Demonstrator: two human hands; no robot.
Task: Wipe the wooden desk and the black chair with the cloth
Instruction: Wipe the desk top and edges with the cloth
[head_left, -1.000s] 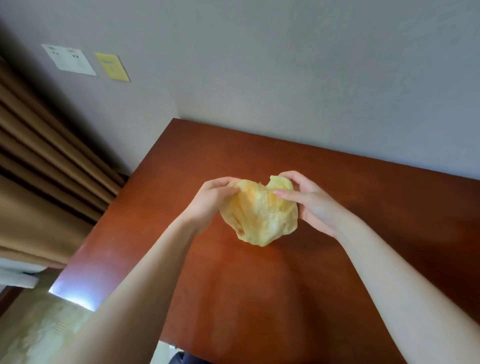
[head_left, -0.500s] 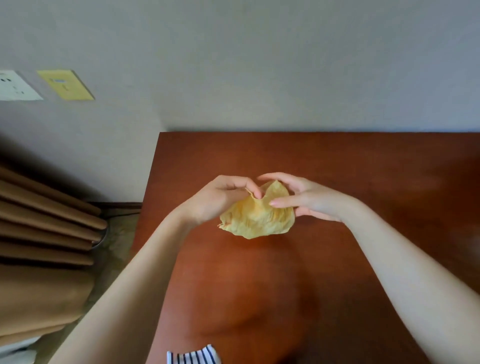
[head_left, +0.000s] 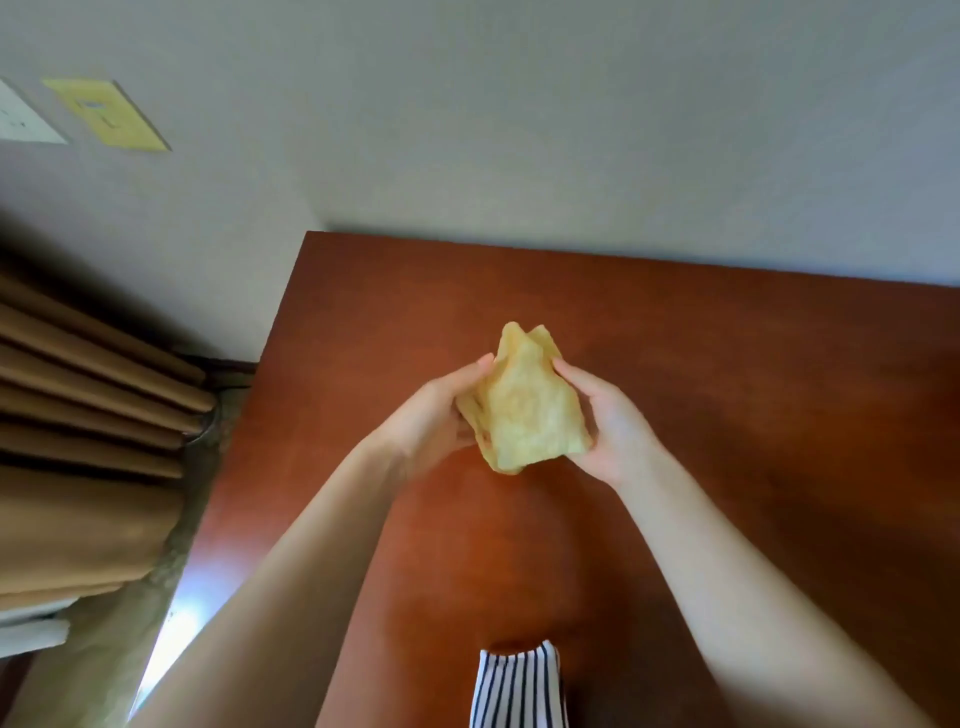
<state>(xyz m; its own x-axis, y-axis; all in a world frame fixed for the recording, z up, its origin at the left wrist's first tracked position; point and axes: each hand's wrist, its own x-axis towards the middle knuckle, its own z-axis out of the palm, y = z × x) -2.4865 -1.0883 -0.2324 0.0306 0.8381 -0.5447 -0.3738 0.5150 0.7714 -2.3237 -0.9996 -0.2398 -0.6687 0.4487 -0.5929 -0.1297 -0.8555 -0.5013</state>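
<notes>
Cloth, head view: a crumpled yellow cloth (head_left: 522, 410) is held up between both hands over the middle of the table, with two peaks of fabric pointing toward the wall; whether its lower edge touches the wood cannot be told.
Left hand, head view: the left hand (head_left: 431, 421) grips the cloth's left side, its fingers (head_left: 475, 366) curled under and behind the fabric with the thumb along the edge.
Right hand, head view: the right hand (head_left: 613, 421) holds the cloth's right side, its fingers (head_left: 569, 371) wrapped around the fabric, palm turned inward.
Table, head view: the reddish-brown wooden table (head_left: 727, 364) has its far edge against a grey wall (head_left: 519, 104); both bare forearms reach out over it.
Left of table, head view: a brown pleated curtain (head_left: 78, 415) hangs beside the table's left edge, with patterned floor below it.
Wall fittings, head view: a yellow plate (head_left: 106, 114) sits just beside a white plate (head_left: 21, 117), high on the left.
Bottom edge, head view: a black-and-white striped garment (head_left: 517, 691) shows between the forearms.
</notes>
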